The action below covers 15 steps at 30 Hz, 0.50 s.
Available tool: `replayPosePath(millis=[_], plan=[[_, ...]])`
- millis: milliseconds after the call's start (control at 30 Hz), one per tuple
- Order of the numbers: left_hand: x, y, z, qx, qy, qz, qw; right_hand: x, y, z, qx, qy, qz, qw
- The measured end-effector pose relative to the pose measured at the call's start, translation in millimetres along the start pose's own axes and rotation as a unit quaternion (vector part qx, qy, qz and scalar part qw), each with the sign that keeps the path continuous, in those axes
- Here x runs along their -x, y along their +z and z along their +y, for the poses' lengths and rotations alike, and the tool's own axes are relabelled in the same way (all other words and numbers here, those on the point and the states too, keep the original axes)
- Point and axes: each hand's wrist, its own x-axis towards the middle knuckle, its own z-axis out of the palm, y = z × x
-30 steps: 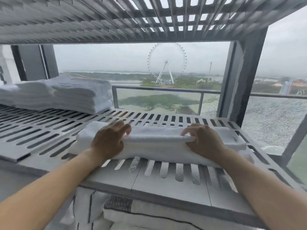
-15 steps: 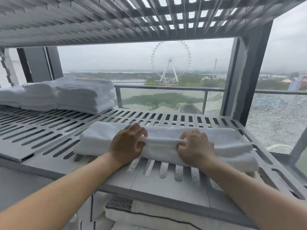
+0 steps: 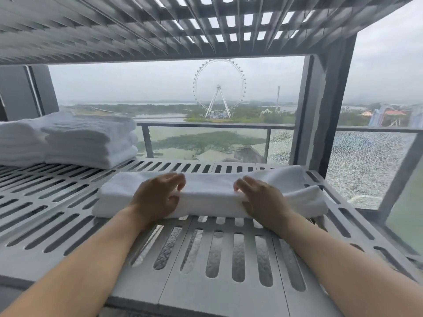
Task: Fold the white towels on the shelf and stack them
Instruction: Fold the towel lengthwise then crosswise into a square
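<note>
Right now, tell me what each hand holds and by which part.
Both grip the long folded white towel by its near edge: left hand left of the middle, right hand right of it.

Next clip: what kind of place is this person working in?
Probably a high-floor balcony or window-side linen area, perhaps in a hotel: a grey slatted shelf rack, stacks of folded white towels, and a glass railing overlooking a Ferris wheel far below.

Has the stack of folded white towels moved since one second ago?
No. The stack of folded white towels still sits at the back-left edge of the grey slotted shelf.
</note>
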Motion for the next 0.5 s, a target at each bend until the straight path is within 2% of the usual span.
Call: replayPosePath(millis=[67,167,300,433,500], plan=[[-1,-2,1,0.009,-0.005,0.034,0.999,-1,-4,-2,0.013,-0.033,0.006,0.999],[-1,-1,4,0.0,-0.003,-0.019,1.0,-1,-8,-4,0.011,-0.055,0.01,0.998],[6,-1,8,0.014,0.026,-0.06,0.998,1,-5,1,-0.008,-0.028,0.013,0.999],[9,1,14,0.004,0.068,-0.066,0.996,2,5,9,-0.047,0.009,0.042,0.998],[9,4,14,-0.002,0.061,-0.077,0.995,2,7,10,-0.051,0.001,0.039,0.998]])
